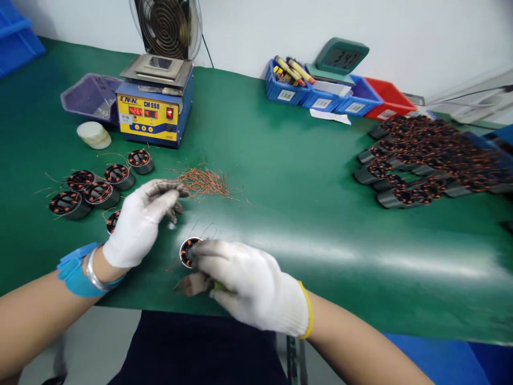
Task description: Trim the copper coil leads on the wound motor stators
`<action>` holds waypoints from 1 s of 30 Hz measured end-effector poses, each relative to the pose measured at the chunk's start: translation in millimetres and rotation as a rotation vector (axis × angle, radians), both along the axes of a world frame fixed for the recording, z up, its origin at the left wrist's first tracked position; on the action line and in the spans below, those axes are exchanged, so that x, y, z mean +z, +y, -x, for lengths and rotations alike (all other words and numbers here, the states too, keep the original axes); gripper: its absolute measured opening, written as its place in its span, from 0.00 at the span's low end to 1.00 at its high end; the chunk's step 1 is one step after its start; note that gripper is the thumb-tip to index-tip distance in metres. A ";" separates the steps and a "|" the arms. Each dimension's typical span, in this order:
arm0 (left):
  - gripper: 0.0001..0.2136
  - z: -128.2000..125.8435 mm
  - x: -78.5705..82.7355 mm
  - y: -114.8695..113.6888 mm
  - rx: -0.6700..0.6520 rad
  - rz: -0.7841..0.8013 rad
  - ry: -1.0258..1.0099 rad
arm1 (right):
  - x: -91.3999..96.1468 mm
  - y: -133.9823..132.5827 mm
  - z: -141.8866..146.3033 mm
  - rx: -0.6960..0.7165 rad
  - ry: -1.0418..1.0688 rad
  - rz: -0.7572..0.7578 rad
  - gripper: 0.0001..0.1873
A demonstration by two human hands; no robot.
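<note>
My left hand (146, 214), in a white glove with darkened fingertips, is beside a loose pile of cut copper wires (206, 182). Its thumb and index finger come together in a pinch; whatever is between them is too small to make out. My right hand (252, 280), gloved in white with a yellow cuff, holds wire cutters (193, 284), blurred, with a bit of green handle showing. Its darkened fingers also touch a wound motor stator (185, 252), partly hidden under them, with thin wire ends sticking up. Several similar stators (100, 193) stand left of my left hand.
A blue and yellow solder pot (148, 115) stands at the back, a fan (166, 24) behind it. Beside it are a purple tray (86, 99) and a round pale sponge (94, 135). Blue bins (286, 95), a red bin (387, 99), a clock (342, 55) and many stators (425, 155) occupy the right.
</note>
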State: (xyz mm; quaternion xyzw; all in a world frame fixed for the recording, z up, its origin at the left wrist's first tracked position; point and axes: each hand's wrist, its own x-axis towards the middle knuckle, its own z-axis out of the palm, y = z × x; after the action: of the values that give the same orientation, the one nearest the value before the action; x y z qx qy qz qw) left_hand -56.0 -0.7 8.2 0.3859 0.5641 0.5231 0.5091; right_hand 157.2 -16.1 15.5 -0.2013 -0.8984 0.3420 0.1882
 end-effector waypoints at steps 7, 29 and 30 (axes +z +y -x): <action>0.42 -12.7 15.2 -10.4 -0.578 0.351 0.148 | 3.4 14.7 -34.4 -0.605 0.143 0.656 0.19; 0.30 -15.8 -0.6 -10.8 -0.584 0.211 0.072 | 22.4 0.7 -14.7 -0.372 -0.748 -0.161 0.17; 0.30 -15.9 -0.8 -10.7 -0.585 0.212 0.068 | 21.3 0.4 -13.8 -0.376 -0.749 -0.143 0.17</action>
State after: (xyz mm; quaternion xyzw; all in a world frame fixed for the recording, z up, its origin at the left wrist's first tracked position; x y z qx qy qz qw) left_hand -40.1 -11.4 7.4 0.4939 0.4971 0.2795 0.6564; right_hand 171.0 -15.7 36.8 -0.4584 -0.8739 0.1418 -0.0786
